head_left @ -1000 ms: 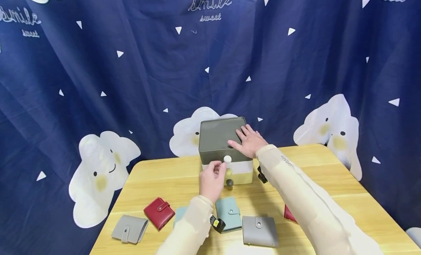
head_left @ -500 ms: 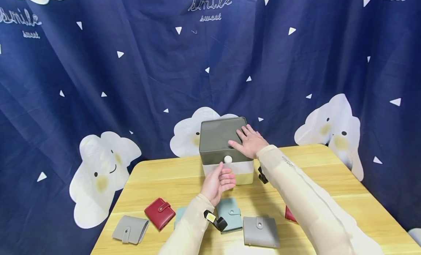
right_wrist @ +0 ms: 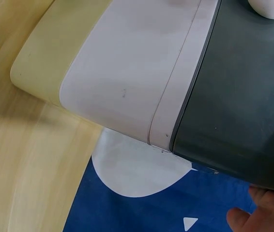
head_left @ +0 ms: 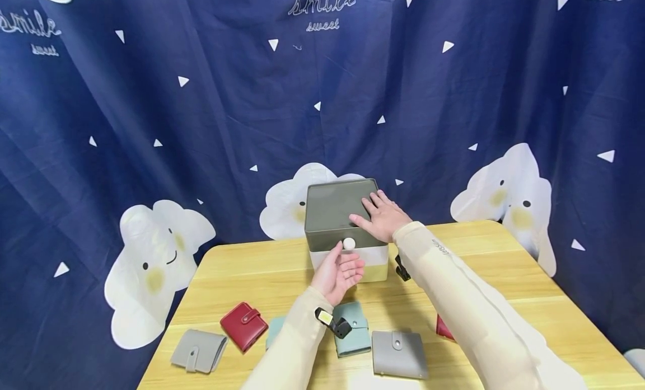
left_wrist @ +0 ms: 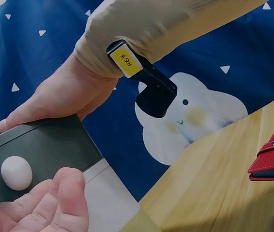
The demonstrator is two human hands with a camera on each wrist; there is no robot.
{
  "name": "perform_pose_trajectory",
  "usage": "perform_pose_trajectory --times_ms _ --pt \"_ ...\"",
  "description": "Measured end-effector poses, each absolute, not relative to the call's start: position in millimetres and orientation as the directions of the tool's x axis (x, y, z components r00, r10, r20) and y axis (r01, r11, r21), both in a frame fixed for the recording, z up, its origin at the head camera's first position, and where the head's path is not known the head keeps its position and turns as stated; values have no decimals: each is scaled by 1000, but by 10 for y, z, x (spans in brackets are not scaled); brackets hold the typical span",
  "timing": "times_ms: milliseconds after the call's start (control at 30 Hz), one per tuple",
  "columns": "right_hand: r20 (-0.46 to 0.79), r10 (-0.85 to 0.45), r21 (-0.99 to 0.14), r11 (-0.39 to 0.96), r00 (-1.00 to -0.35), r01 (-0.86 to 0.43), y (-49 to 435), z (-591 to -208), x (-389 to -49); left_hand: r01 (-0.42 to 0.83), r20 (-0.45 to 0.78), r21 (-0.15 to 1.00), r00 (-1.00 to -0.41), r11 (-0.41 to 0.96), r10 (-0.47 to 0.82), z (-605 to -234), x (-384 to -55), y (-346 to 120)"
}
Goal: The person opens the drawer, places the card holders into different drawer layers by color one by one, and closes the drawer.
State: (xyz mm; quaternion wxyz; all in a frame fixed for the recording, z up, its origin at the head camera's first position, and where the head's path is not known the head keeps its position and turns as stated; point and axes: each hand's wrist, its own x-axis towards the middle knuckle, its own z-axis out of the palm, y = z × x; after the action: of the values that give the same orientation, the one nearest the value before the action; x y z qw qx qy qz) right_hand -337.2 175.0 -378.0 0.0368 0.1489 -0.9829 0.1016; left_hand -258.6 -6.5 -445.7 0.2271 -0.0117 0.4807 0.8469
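Observation:
A small drawer box (head_left: 332, 208) stands on the table, dark grey-green on top, white in the middle and pale yellow below. The white knob (head_left: 349, 244) sits on the front of its dark top tier. My left hand (head_left: 339, 272) is turned palm up before the box, its thumb tip right at this knob and its fingers loosely extended. In the left wrist view those fingers (left_wrist: 69, 193) lie just under the knob. The lower knobs are hidden behind that hand. My right hand (head_left: 384, 217) rests flat on the box's top at its right edge, fingers spread.
Nearer me lie a grey wallet (head_left: 199, 351), a red wallet (head_left: 244, 327), a light blue wallet (head_left: 353, 339) and another grey wallet (head_left: 399, 356). My sleeves partly cover a second blue wallet (head_left: 275, 328) and a second red wallet (head_left: 443, 329). A blue curtain (head_left: 227, 99) hangs behind.
My left hand has turned from bent fingers beside the knobs to palm up, and its thumb has come up to the white knob. The right hand stays on the box.

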Motion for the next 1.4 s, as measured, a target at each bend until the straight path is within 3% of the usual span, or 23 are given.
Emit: perform_pose_trajectory --times_ms 500,1400 --pt "112 -298 -174 933 -948 -314 1734 -3757 -3346 -346 -233 809 -931 -476 279 -4427 -2703 22" --pt "34 -304 -193 932 -952 -305 1750 -3657 -3330 -287 -185 833 -950 -472 252 -4455 -2676 9"
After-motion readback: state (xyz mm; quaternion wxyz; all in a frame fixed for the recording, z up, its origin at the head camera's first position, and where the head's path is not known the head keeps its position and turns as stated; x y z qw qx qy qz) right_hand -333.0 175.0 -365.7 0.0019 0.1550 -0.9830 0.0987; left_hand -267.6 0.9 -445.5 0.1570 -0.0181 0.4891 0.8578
